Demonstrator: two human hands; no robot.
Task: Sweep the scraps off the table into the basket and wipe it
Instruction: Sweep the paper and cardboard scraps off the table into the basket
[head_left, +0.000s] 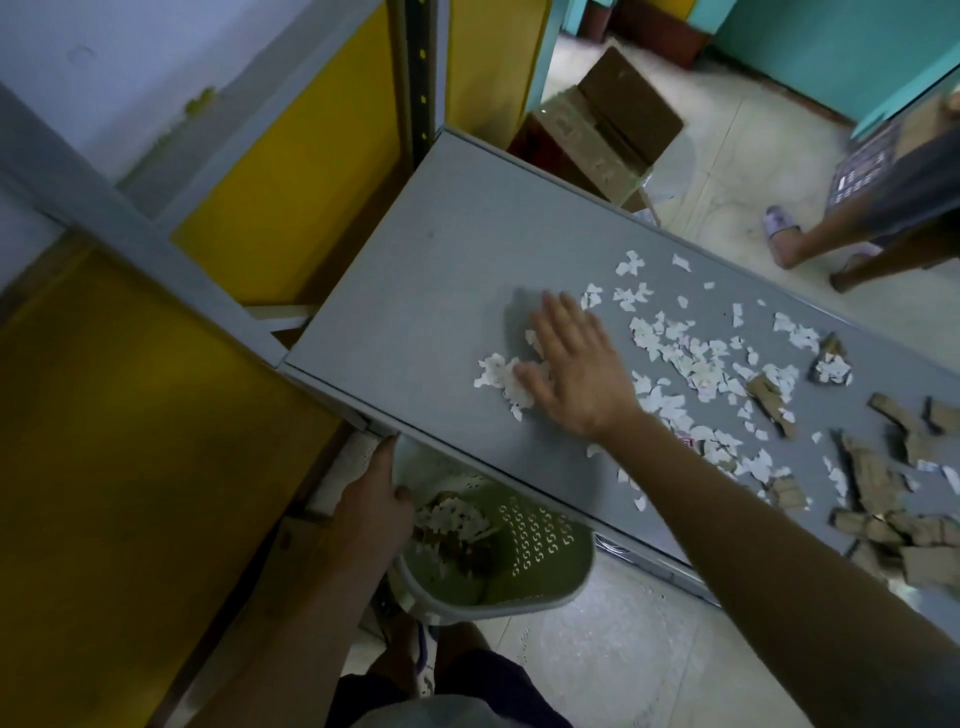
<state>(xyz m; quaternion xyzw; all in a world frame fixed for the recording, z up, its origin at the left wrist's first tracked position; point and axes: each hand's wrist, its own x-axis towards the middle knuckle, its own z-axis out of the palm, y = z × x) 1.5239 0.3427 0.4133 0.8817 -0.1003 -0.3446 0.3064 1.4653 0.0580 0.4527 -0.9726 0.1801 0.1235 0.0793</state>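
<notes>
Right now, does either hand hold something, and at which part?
The left hand holds the basket at its rim, below the table edge. The right hand holds nothing; it lies flat on paper scraps.

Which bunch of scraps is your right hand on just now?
The small clump of white paper scraps at the right hand's fingertips, nearest the table's left end. It lies apart from the wider white scatter and the brown cardboard bits farther right.

My right hand (574, 371) lies flat on the grey rectangular table (415, 291), fingers (558, 317) against a clump of white paper scraps (501, 376). At seven o'clock, my left hand (374, 506) grips the perforated grey plastic basket (540, 545) below the table edge. Brown cardboard pieces (878, 483) lie at three o'clock.
</notes>
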